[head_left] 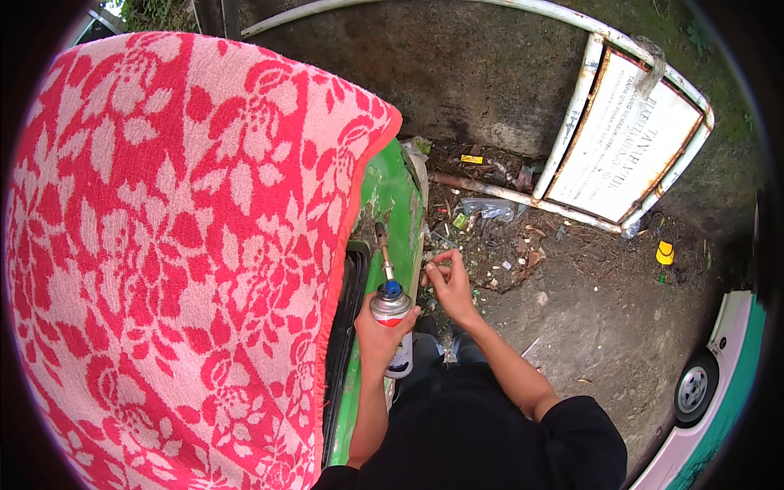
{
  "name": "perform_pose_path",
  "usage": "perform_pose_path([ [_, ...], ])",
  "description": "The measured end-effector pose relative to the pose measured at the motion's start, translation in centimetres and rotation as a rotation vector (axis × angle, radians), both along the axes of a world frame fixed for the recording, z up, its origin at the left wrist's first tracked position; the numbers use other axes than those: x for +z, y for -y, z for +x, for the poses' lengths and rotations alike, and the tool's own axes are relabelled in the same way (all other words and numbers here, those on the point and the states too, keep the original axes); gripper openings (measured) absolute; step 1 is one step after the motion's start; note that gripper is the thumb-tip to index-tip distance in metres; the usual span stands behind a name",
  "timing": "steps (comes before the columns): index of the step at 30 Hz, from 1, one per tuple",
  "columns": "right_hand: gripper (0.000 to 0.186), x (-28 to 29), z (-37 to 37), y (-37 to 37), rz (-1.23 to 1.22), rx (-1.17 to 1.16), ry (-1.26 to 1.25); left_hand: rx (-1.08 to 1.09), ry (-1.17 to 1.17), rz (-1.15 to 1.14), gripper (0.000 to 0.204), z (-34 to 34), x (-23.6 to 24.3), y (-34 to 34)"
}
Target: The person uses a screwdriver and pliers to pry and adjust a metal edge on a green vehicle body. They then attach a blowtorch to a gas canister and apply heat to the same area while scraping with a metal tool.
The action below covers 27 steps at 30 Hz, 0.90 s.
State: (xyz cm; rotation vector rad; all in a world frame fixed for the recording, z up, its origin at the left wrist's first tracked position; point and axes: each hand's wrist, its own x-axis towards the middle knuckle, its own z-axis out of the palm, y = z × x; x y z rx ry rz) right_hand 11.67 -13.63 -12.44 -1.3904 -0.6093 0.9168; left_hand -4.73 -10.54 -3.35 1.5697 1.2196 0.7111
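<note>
My left hand (377, 333) is closed around a gas blowtorch (391, 304), a canister with a blue collar and a metal burner tube. The torch points away from me, over the green painted panel of a vehicle (390, 175); no flame is visible. The panel's paint is worn and patchy near the burner tip. Just right of the torch, beside the panel's edge, my right hand (452, 287) has its thumb and forefinger drawn together. Anything between those fingertips is too small to make out.
A pink and red floral blanket (188, 245) covers the vehicle at left. A rusty framed white sign (625, 139) leans by the far wall (392, 77). Litter, plastic bags (490, 209) and a yellow piece (665, 252) lie on the ground. Another vehicle's wheel (694, 388) stands at right.
</note>
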Motion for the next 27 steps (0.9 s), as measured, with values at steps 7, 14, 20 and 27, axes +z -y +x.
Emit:
perform_pose_path([
  [7,0.020,-1.1,-0.1,0.6,0.036,-0.010,-0.055,-0.022,0.014,0.037,0.053,-0.1,-1.1,-0.4],
  [14,0.020,-1.7,-0.2,0.8,-0.009,-0.001,-0.085,-0.006,0.001,0.047,0.054,-0.2,-1.5,-0.7],
  [20,0.020,-2.5,-0.3,0.8,0.013,0.026,-0.081,-0.021,0.026,0.036,0.040,0.1,-0.9,-0.1],
  [27,0.020,-2.9,-0.4,0.8,0.072,0.007,-0.076,-0.008,0.010,0.053,0.042,0.3,-1.2,0.2],
])
